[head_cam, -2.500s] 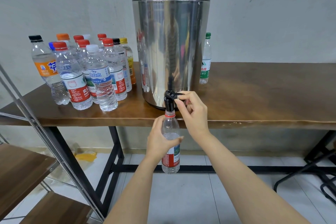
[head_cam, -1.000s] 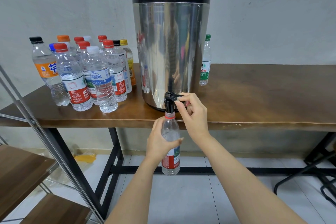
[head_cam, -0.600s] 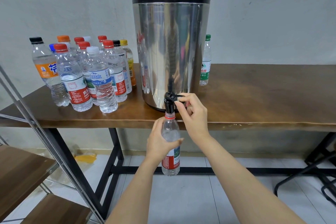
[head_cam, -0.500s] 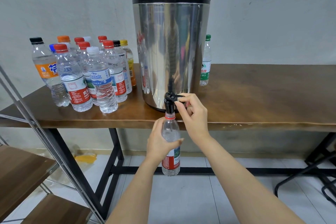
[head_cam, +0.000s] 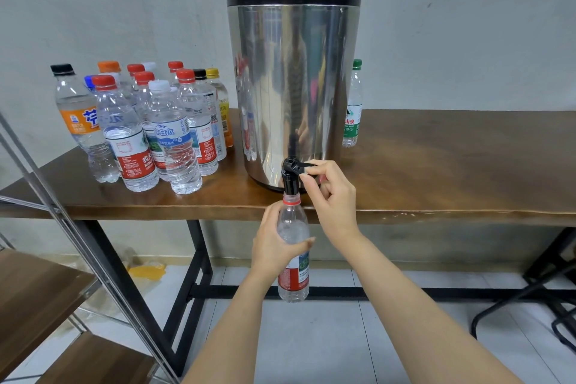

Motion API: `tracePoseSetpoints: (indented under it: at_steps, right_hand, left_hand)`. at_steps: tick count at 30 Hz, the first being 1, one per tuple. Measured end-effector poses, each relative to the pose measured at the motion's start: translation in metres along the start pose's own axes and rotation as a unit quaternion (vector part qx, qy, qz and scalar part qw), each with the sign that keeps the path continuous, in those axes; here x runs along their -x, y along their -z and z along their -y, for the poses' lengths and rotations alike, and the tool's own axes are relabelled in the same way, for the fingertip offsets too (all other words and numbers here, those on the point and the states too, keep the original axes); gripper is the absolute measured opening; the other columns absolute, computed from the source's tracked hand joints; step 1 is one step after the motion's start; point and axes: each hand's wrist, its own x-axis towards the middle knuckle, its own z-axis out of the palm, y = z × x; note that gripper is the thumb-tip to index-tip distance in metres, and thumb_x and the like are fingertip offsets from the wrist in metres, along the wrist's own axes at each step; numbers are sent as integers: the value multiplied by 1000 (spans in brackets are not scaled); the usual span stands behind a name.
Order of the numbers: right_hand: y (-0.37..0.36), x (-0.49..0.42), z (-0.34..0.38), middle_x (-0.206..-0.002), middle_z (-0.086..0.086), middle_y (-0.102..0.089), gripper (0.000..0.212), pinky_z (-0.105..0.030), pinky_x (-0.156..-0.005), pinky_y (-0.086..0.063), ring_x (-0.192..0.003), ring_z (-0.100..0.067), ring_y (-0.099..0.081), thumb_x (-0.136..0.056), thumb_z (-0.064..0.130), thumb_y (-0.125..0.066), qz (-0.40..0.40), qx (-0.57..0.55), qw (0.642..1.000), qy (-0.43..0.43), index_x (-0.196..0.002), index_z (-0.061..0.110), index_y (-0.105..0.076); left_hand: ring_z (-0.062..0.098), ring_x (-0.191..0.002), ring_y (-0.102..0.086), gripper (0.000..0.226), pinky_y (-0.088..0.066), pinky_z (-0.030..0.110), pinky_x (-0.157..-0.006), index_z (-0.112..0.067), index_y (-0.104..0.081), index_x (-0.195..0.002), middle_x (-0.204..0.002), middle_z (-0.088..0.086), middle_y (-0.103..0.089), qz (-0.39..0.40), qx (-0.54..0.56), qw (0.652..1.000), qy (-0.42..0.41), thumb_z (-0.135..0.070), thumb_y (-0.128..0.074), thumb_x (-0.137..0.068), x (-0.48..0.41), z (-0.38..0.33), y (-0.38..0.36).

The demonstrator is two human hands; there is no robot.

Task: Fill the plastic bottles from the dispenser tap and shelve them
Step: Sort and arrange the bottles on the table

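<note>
1. the left hand (head_cam: 274,246) grips the plastic bottle (head_cam: 293,279) round its upper half, fingers curled behind it and the thumb across the front.
2. the bottle is upright in front of the table (head_cam: 452,165) edge, its open red-ringed neck right under the black tap (head_cam: 290,176); a bubbly water surface shows in its upper part.
3. the right hand (head_cam: 335,196) pinches the tap's lever between thumb and forefinger, the other fingers curled in.
4. the tap sits at the foot of the steel dispenser (head_cam: 293,87), which stands on the table and has a black lid.
5. a cluster of capped bottles (head_cam: 156,134) stands on the table to the left of the dispenser; 1 green-capped bottle (head_cam: 353,109) stands behind it on the right.
6. wooden shelves (head_cam: 37,290) on a metal frame are at lower left.
</note>
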Motion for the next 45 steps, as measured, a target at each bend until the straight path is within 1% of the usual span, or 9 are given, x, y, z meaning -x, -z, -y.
tracePoseSetpoints:
  at_steps: [14, 20, 24, 28, 31, 36, 40, 42, 45]
  right_hand:
    - [0, 0, -1, -113, 9, -65, 23, -34, -56, -52, -54, -10, -49, -93, 40, -56, 3, 4, 1000, 5, -100, 20, -63]
    - [0, 0, -2, -113, 10, -65, 25, -36, -56, -52, -51, -9, -46, -93, 40, -57, -2, 1, 1000, 7, -100, 18, -64]
    - [0, 0, -3, -113, 14, -63, 20, -38, -56, -52, -51, -16, -48, -93, 41, -57, 0, 4, 1000, 10, -100, 22, -63]
    - [0, -1, -2, -113, 13, -63, 22, -37, -55, -51, -52, -14, -48, -93, 40, -57, 7, 6, 1000, 11, -100, 20, -64]
    - [5, -1, -2, -114, 15, -62, 23, -31, -57, -50, -59, -13, -52, -93, 38, -57, 25, 13, 999, 16, -102, 18, -64]
    - [15, -5, -1, -117, 13, -62, 31, -10, -70, -44, -71, 6, -53, -93, 40, -55, 62, 57, 995, 56, -102, 13, -66]
    - [20, -11, -3, -125, 11, -63, 30, -21, -75, -52, -82, 2, -58, -94, 39, -54, 83, 106, 986, 95, -102, 14, -67]
    - [22, -14, -2, -130, 9, -61, 29, -21, -78, -51, -90, 1, -58, -95, 37, -53, 88, 129, 980, 126, -100, 12, -66]
    - [24, -19, -1, -125, 6, -65, 26, -25, -81, -53, -100, -5, -60, -96, 33, -53, 96, 137, 973, 159, -101, 12, -67]
  left_hand:
    - [11, -124, -48, 89, -47, 36, -101, -29, -40, -140, -137, -11, -49, 5, 2, 1000, 0, -35, -91, -67, -1, 1, 1]
    - [6, -117, -49, 83, -44, 27, -92, -42, -37, -127, -123, -22, -46, 3, 4, 1000, -7, -34, -91, -66, -1, 1, 1]
    - [7, -117, -51, 81, -47, 30, -93, -42, -39, -126, -123, -21, -48, 4, 7, 1000, -6, -33, -91, -65, -2, 2, 1]
    - [4, -116, -49, 82, -45, 28, -92, -46, -37, -125, -119, -29, -46, 3, 2, 1000, -4, -35, -91, -65, -2, 3, 1]
    - [3, -116, -49, 82, -45, 28, -92, -52, -35, -123, -119, -35, -44, 4, 3, 1000, -6, -38, -91, -64, -1, 4, 1]
    - [2, -113, -50, 78, -45, 27, -92, -54, -36, -117, -118, -34, -45, 2, 8, 1000, -13, -36, -91, -65, 0, 3, 2]
    - [5, -115, -54, 79, -51, 32, -94, -53, -38, -120, -121, -28, -49, 0, 18, 1000, -15, -37, -91, -63, -1, 5, 2]
    - [6, -116, -54, 81, -52, 33, -95, -48, -40, -124, -122, -27, -50, 1, 19, 1000, -16, -40, -90, -62, -1, 7, 1]
    - [7, -116, -56, 80, -53, 33, -93, -46, -41, -125, -123, -23, -52, 2, 22, 1000, -14, -42, -90, -61, -1, 9, 0]
